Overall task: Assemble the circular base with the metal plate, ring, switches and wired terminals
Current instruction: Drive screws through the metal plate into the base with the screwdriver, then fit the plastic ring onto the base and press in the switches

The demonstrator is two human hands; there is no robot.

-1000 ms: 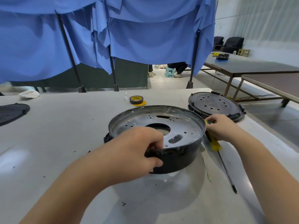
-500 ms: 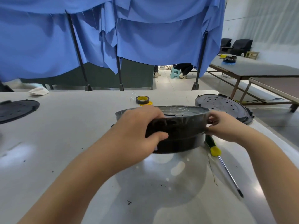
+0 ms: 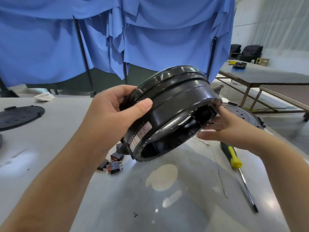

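Observation:
The black circular base (image 3: pixel 173 104) is lifted off the table and tilted, its hollow underside turned toward me and a label on its side wall. My left hand (image 3: pixel 113 114) grips its left rim, thumb over the outer wall. My right hand (image 3: pixel 222 126) supports the lower right edge with straight fingers. The metal plate inside is hidden from this angle. On the table below the base lie three small black switches (image 3: pixel 114 166) with red parts and metal pins. A thin wire with a ring terminal (image 3: pixel 208 145) lies under my right hand.
A screwdriver with a yellow-green handle (image 3: pixel 234 158) lies on the grey table (image 3: pixel 50 131) at right. A black round cover (image 3: pixel 240 114) sits behind my right hand, another black disc (image 3: pixel 18 116) at far left. Blue cloth hangs behind. A second table stands at right.
Both hands lifted the base off the table and tipped it up, showing its underside. The switches that lay beneath it have come into sight. The camera view shifted upward.

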